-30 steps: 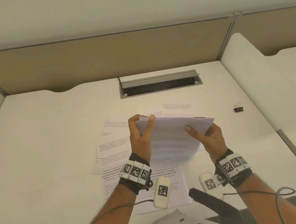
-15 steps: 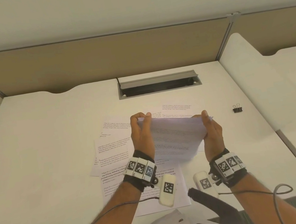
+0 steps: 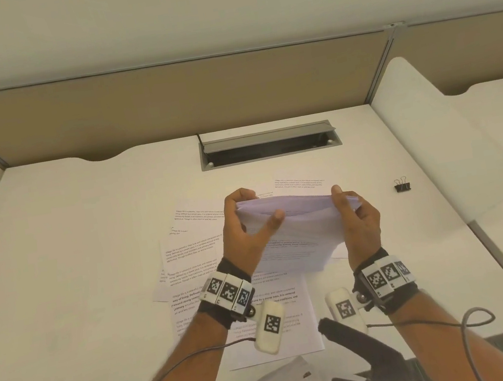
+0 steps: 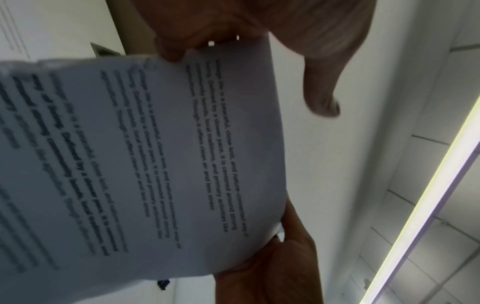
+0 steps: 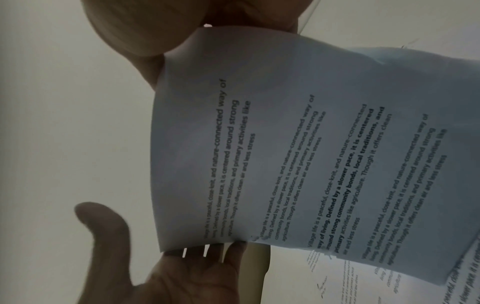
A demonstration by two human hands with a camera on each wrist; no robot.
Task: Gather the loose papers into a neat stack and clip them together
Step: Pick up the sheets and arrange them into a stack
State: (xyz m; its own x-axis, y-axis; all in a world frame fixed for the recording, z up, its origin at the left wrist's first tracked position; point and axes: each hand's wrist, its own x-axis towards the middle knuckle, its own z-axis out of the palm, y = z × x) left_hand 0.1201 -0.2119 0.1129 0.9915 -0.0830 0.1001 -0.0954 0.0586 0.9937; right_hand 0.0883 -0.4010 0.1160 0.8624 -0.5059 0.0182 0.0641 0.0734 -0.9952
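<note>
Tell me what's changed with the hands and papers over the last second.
The right hand shifted from under the held sheets to gripping their right edge, thumb up. The left hand keeps its grip, thumb now across the front. The loose papers on the desk and the binder clip haven't moved.

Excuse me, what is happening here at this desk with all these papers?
A person is collecting printed sheets. Both hands hold a bundle of papers above the desk: the left hand grips one side edge and the right hand the other. More loose sheets lie spread on the desk beneath. The black binder clip sits untouched on the desk to the right, so nothing is clipped yet.
</note>
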